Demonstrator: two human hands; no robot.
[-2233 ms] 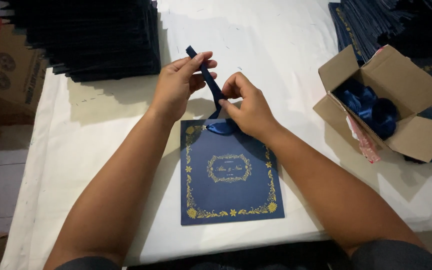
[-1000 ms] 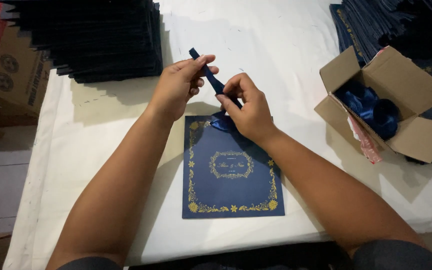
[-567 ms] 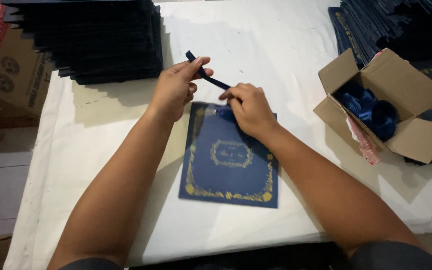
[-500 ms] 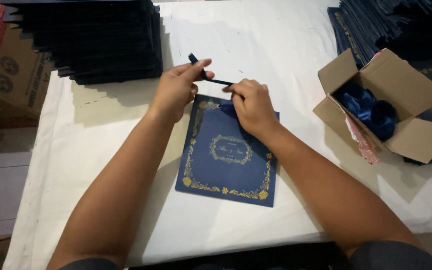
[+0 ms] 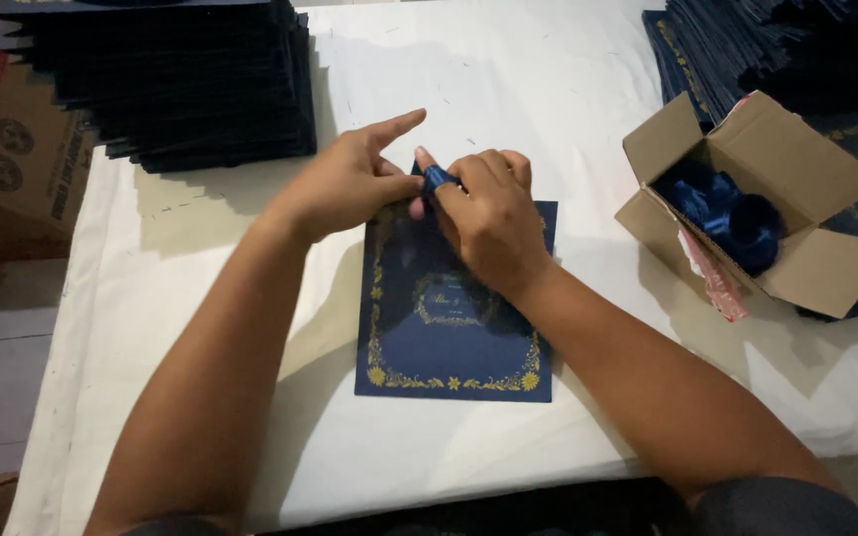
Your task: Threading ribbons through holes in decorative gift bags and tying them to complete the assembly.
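At the centre of the head view, a dark blue card (image 5: 454,308) with a gold ornamental border lay flat on the white table covering (image 5: 508,89), its upper edge hidden beneath both hands. The gold emblem at the card's middle was partly covered by the right wrist and too small to make out. A short fold of blue ribbon (image 5: 438,178) showed at twelve o'clock of the card, between the two hands; the rest of the ribbon was concealed by the fingers, so its length and its attachment to the card could not be told.

The left hand (image 5: 350,184) approached from nine o'clock of the ribbon, thumb and middle fingers closed against the ribbon's left side, index finger extended and pointing toward one o'clock, clear of it. The right hand (image 5: 489,218) lay at five o'clock of the ribbon, fingers curled and pinching it from the right, with the fingertips (image 5: 424,159) touching the ribbon's top.

At eleven o'clock of the table stood a tall stack of dark blue cards (image 5: 181,84), cut off by the upper frame edge. At three o'clock an open cardboard box (image 5: 796,189) held bundled blue ribbons (image 5: 732,213), individually indistinct. Behind it, at one o'clock, a second dark stack (image 5: 747,40) was cropped by the frame. A brown carton (image 5: 12,149) at nine o'clock was cut off at the left edge.
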